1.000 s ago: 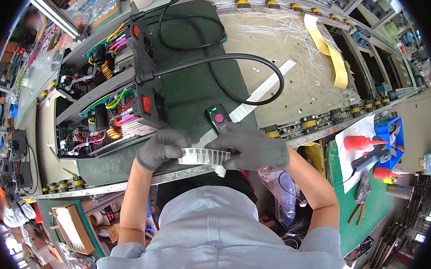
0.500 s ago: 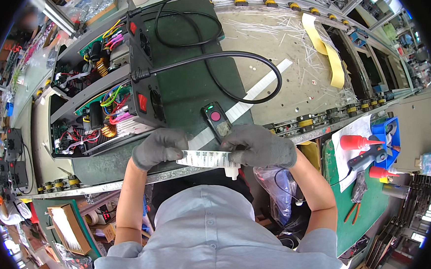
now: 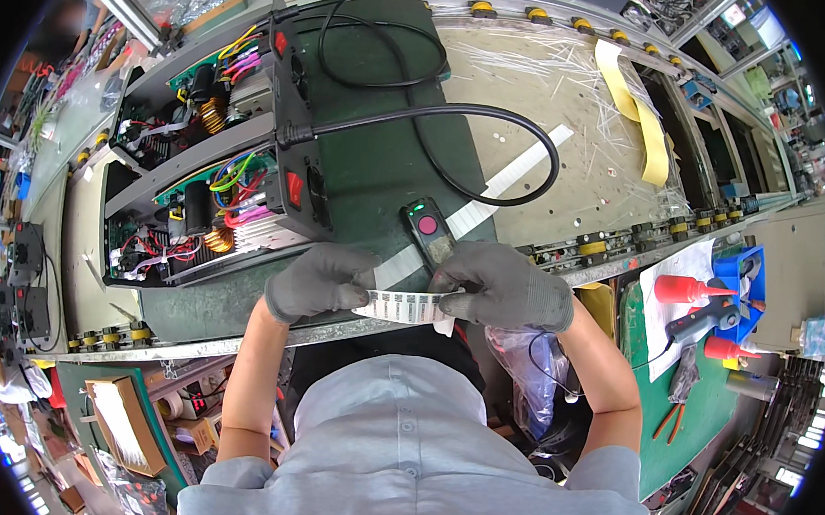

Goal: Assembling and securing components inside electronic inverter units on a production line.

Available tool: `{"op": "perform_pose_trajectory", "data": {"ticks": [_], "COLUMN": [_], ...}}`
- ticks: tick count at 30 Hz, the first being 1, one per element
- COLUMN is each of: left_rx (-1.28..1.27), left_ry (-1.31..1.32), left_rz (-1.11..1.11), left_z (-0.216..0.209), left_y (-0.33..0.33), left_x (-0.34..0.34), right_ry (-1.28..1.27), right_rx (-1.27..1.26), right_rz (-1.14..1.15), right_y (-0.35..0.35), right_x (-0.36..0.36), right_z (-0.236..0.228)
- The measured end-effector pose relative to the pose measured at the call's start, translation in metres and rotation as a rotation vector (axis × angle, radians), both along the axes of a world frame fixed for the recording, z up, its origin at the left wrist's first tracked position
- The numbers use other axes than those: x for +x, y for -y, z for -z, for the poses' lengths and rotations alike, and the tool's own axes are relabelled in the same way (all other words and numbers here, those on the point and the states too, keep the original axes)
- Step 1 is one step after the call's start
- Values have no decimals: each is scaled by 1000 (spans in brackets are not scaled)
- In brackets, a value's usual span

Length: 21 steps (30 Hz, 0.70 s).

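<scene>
A strip of white printed labels (image 3: 402,307) stretches between my two gloved hands at the near edge of the bench. My left hand (image 3: 321,282) pinches its left end. With fingertips closed on the other end, my right hand (image 3: 507,290) hangs on to it, and a loose white tail drops below. Just beyond my right fingers lies a black handheld device (image 3: 427,228) with a pink button and a small green light. It rests beside a long white strip of labels (image 3: 509,180) running diagonally over the dark green mat (image 3: 370,175).
Two open-sided power units (image 3: 213,193) with coloured wires and red switches stand on the left. A thick black cable (image 3: 440,108) loops over the mat. Yellow paper tape (image 3: 630,106) and thin white sticks lie at far right. Red bottles (image 3: 680,290) and a blue bin (image 3: 742,268) sit on a side table.
The strip has turned so that its printed face shows more clearly and its ends bend. The bench scene has shifted slightly right in view. Both hands keep their pinch.
</scene>
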State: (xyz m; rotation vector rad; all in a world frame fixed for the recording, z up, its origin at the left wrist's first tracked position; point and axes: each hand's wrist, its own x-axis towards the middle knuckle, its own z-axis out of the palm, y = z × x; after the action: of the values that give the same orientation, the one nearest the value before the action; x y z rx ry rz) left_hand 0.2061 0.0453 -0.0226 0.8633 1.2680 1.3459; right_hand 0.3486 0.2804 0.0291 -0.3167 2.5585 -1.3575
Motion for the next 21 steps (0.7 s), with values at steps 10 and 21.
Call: {"op": "perform_pose_trajectory", "data": {"ticks": [10,21], "left_rx": [-17,-18], "left_ry": [-53,-145], "left_rz": [-9,23], "left_z": [-3,-7], "left_y": [-1,-8], "left_x": [4,9], "right_ry": [0,-19], "right_rx": [36,-23], "right_rz": [23,39], "right_y": [5,13], "right_x": [-2,-6], "right_z": [0,5]}}
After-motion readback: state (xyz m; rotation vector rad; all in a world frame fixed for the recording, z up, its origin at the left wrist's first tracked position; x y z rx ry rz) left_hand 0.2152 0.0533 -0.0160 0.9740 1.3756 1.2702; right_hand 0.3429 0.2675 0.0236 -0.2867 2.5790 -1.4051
